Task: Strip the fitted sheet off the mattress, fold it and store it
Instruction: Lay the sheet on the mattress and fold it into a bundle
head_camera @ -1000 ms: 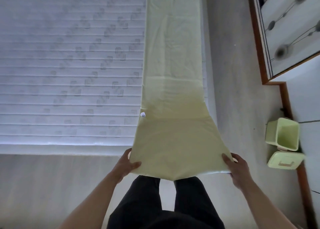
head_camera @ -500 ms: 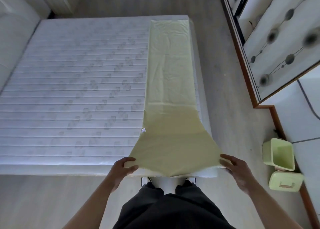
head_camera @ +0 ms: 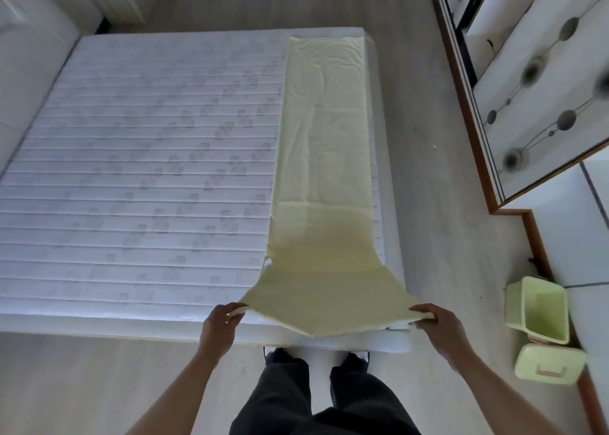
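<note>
The pale yellow fitted sheet [head_camera: 324, 157] lies folded into a long narrow strip along the right side of the bare white quilted mattress [head_camera: 141, 157]. Its near end is lifted off the mattress and stretched wide between my hands. My left hand [head_camera: 220, 323] pinches the near left corner. The near right corner is gripped by my right hand [head_camera: 434, 323]. A small white label [head_camera: 268, 263] sticks out at the strip's left edge. I stand at the mattress's near edge, my legs below the sheet.
A light green bin [head_camera: 537, 309] and its lid [head_camera: 548, 363] sit on the floor at the right. A wardrobe with patterned sliding doors [head_camera: 540, 82] runs along the right wall. A narrow floor aisle lies between mattress and wardrobe. White furniture stands at the far left.
The view has tilted up, so the whole mattress and the strip's far end show. My hands have spread a little and lowered the sheet's near end toward the mattress edge.
</note>
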